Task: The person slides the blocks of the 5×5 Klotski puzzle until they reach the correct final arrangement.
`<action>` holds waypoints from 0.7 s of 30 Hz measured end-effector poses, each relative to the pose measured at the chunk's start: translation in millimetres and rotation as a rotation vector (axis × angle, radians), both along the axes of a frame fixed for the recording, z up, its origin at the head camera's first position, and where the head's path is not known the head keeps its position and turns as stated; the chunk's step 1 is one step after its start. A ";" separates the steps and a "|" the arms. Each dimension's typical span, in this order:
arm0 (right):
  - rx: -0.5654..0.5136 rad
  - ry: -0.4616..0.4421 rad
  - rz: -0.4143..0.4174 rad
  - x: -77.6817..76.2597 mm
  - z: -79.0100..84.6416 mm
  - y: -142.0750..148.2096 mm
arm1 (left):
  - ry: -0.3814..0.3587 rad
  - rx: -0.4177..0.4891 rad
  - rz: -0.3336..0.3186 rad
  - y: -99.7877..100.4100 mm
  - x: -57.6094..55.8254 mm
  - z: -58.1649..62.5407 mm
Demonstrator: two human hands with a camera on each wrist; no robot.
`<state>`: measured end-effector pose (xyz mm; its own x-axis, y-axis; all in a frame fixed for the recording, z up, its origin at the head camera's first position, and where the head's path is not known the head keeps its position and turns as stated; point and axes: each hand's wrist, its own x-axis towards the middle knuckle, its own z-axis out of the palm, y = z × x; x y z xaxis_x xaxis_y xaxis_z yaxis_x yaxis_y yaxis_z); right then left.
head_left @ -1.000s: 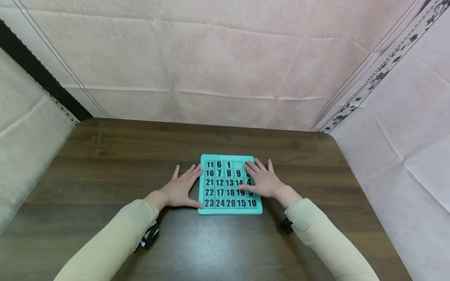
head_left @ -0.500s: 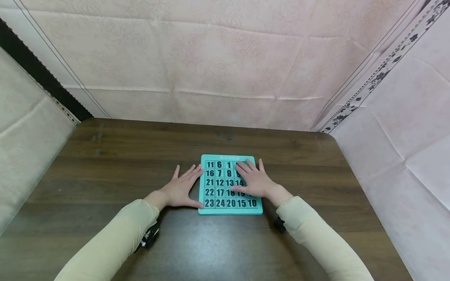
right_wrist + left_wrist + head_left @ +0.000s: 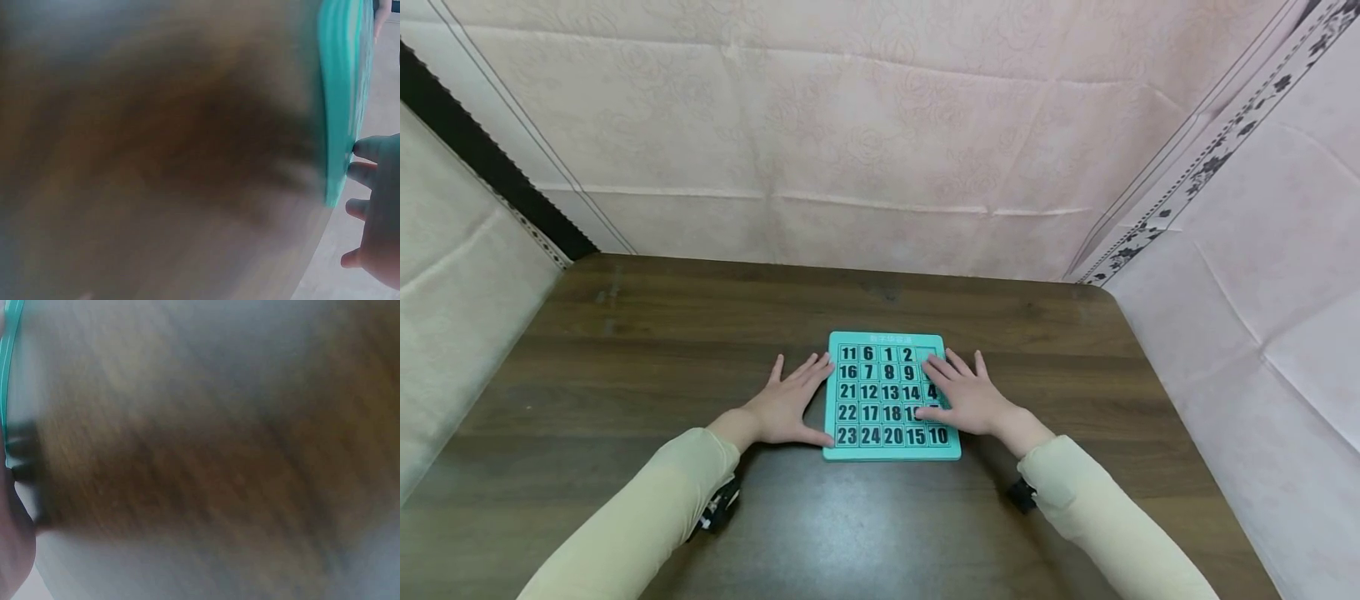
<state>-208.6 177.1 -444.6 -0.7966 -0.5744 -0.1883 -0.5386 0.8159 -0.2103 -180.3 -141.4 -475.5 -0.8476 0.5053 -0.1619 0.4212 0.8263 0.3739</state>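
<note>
A teal number sliding puzzle lies flat on the wooden table, with black-numbered tiles in a square grid. The top row reads 11, 6, 1, 2, and its right corner cell shows as a gap. My left hand rests along the puzzle's left edge, fingers spread, thumb at the lower left corner. Over the right-hand columns lies my right hand, with straight fingers near the second row and the thumb reaching across the fourth row. It hides a few tiles. In the right wrist view, fingertips meet the teal edge.
The brown wooden table extends around the puzzle. Pale patterned cloth hangs behind its far edge and along both sides. Dark wrist devices show under both sleeves.
My right hand swept left across the puzzle, then back right. The 2 tile has slid left one cell, so the gap moved to the top right corner. The left hand stayed still.
</note>
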 end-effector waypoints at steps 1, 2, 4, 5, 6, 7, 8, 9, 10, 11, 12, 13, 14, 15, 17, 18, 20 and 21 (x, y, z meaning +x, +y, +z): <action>0.000 -0.002 -0.002 2.1 -0.6 3.4 | 0.003 0.006 0.000 -0.2 0.2 0.0; 0.004 -0.002 -0.005 4.0 -1.2 6.3 | 0.006 0.008 0.000 -0.5 0.5 0.3; 0.008 -0.005 -0.004 7.5 -1.9 10.6 | 0.014 0.017 -0.002 -0.9 0.9 0.8; 0.009 -0.008 -0.003 9.2 -1.6 11.7 | 0.019 0.024 -0.003 -1.1 1.0 1.0; 0.010 -0.005 0.000 10.3 -1.7 12.6 | 0.020 0.024 -0.003 -1.2 1.2 1.1; 0.006 -0.002 0.005 11.1 -1.8 13.2 | 0.019 0.021 -0.002 -1.3 1.3 1.4; 0.010 0.000 0.006 11.8 -1.6 13.1 | 0.020 0.016 -0.002 -1.4 1.3 1.2; 0.013 0.000 0.007 12.2 -1.5 12.9 | 0.020 0.017 -0.002 -1.4 1.2 0.7; 0.018 0.001 0.008 12.3 -1.3 12.6 | 0.018 0.015 0.000 -1.4 1.3 0.5; 0.021 0.001 0.007 12.2 -1.2 12.3 | 0.018 0.013 0.001 -1.3 1.3 0.0; 0.026 0.000 0.007 11.7 -1.4 11.9 | 0.015 0.011 0.003 -1.2 1.3 -0.4; 0.032 -0.005 0.004 11.1 -1.2 11.5 | 0.016 0.013 0.003 -1.2 1.3 -0.8; 0.034 -0.010 0.001 10.3 -0.9 11.0 | 0.015 0.013 0.003 -1.0 1.5 -0.8; 0.035 -0.014 0.000 9.5 -0.6 10.6 | 0.015 0.015 0.002 -0.7 1.6 -0.8; 0.039 -0.015 0.000 7.3 -0.5 9.9 | 0.013 0.012 0.003 -0.2 1.6 -0.4; 0.041 -0.013 0.002 6.2 -0.4 9.6 | 0.011 0.010 0.003 0.1 1.5 -0.1; 0.038 -0.013 0.000 4.1 0.4 8.7 | 0.013 0.015 0.001 0.8 1.5 0.7; 0.045 -0.010 -0.002 2.9 0.5 8.4 | 0.012 0.014 0.001 1.1 1.4 1.0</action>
